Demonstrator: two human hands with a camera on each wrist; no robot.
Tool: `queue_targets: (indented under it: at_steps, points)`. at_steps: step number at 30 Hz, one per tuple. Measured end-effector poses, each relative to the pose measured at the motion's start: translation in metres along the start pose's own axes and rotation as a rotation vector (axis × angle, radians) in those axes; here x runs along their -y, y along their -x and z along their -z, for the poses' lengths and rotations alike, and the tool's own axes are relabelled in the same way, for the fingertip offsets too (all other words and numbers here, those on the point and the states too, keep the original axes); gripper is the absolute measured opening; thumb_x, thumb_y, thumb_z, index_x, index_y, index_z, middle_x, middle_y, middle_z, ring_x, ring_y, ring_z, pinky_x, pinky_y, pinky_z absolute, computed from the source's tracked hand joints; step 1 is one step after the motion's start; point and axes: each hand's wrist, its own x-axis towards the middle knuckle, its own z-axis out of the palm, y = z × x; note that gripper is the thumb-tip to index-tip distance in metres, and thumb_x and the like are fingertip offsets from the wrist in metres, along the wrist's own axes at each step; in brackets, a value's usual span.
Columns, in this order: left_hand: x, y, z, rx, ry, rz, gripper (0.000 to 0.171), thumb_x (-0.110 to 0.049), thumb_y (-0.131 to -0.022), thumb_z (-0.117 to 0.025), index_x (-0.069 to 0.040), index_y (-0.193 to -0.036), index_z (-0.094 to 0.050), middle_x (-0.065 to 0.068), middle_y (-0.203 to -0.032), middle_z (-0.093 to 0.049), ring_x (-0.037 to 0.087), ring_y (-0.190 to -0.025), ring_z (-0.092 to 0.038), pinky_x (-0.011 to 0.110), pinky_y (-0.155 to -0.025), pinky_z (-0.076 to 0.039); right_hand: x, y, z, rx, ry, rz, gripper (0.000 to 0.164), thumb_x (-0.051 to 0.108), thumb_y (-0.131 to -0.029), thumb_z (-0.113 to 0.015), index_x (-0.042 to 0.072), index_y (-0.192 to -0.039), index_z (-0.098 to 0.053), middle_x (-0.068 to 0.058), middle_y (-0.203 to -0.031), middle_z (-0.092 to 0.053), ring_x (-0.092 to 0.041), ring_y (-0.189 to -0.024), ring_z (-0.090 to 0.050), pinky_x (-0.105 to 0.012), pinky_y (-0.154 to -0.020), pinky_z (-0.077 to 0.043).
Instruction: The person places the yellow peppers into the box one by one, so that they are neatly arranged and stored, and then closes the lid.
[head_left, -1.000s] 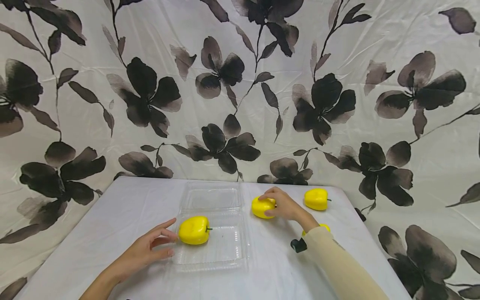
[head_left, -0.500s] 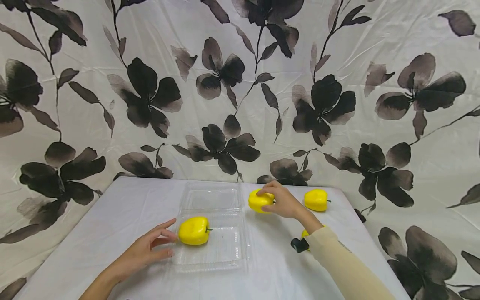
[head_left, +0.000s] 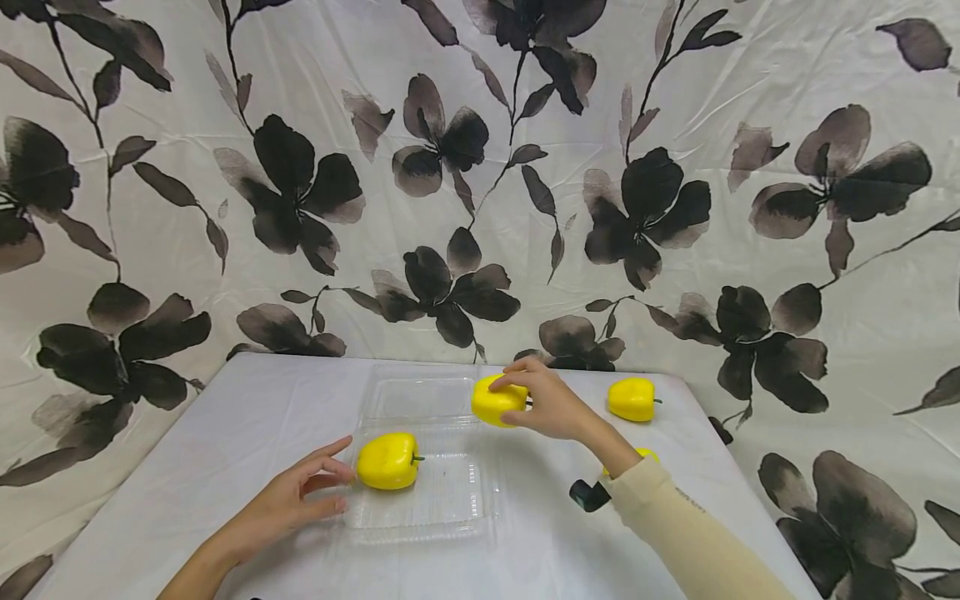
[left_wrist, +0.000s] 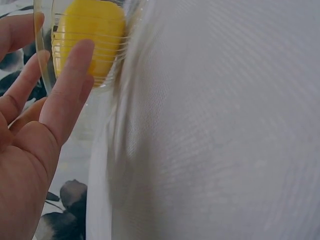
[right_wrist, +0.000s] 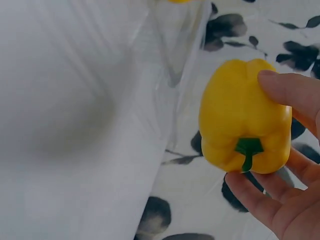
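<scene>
My right hand (head_left: 551,404) grips a yellow bell pepper (head_left: 497,402) above the table, beside the container's raised lid half. In the right wrist view this bell pepper (right_wrist: 245,110) shows its green stem, with the thumb on one side and fingers on the other. A second yellow bell pepper (head_left: 387,461) lies in the left part of a clear plastic clamshell container (head_left: 450,523). My left hand (head_left: 300,496) rests its loosely extended fingers at that container's left edge. Seen from the left wrist, fingertips (left_wrist: 82,52) lie against the ribbed clear wall.
Another yellow bell pepper (head_left: 632,399) sits at the back right of the white-covered table (head_left: 540,542). One more bell pepper (head_left: 649,455) is mostly hidden behind the right wrist. A floral cloth (head_left: 450,125) hangs behind the table.
My right hand has lifted the bell pepper and carried it left, toward the container's lid half. The left hand and the bell pepper in the container have stayed in place.
</scene>
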Motion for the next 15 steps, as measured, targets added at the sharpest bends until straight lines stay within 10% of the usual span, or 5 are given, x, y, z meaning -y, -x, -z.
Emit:
queue_targets:
  at_steps: [15]
  points:
    - [0.002,0.000,0.000,-0.005,-0.004,-0.011,0.037,-0.025,-0.095,-0.082,-0.009,-0.125,-0.067,0.012,-0.176,-0.022,0.038,-0.140,-0.055,0.057,-0.118,-0.043,0.044,0.007,-0.020,0.060,-0.073,0.088,0.041,0.012,-0.089,-0.087,0.017,-0.128,-0.076,-0.006,-0.139,-0.057,-0.022,-0.124,-0.057,-0.037,-0.096,-0.059]
